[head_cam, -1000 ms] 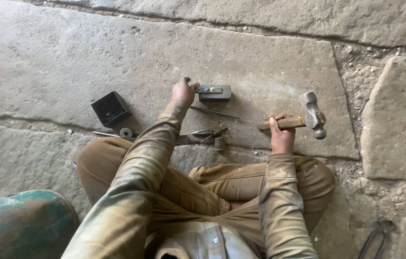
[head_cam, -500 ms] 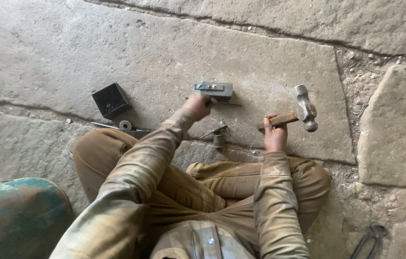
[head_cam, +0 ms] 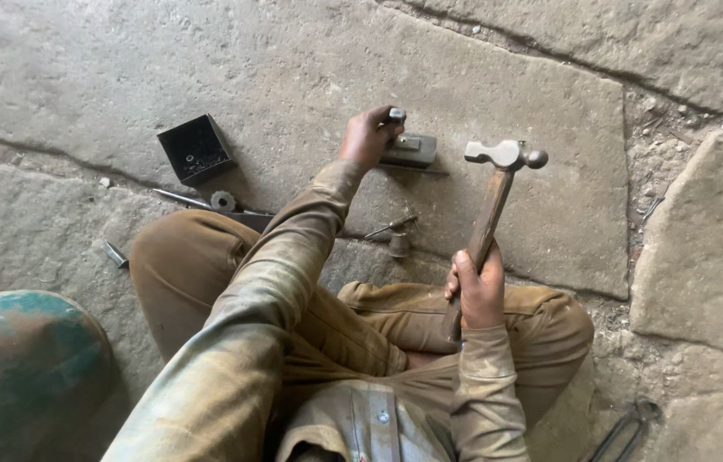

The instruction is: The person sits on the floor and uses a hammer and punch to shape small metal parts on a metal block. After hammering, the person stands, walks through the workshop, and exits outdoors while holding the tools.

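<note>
I sit cross-legged on a stone floor. My left hand (head_cam: 368,135) reaches forward and pinches a small metal piece (head_cam: 396,114) upright on a grey metal block (head_cam: 411,151). My right hand (head_cam: 475,289) grips the wooden handle of a ball-peen hammer (head_cam: 502,156), whose steel head is raised just right of the block. Between the hands, a thin punch (head_cam: 391,227) and a small cylindrical part (head_cam: 399,245) lie on the stone.
An open black metal box (head_cam: 195,150) stands at the left with a small gear-like ring (head_cam: 223,201) and a rod (head_cam: 180,198) beside it. A short bolt (head_cam: 115,253) lies further left. A green drum (head_cam: 19,368) fills the lower left corner. Pliers handles (head_cam: 626,428) show lower right.
My left hand has come onto the block and now holds the small piece on it. My right hand has swung the hammer from lying sideways to pointing up, head raised beside the block.
</note>
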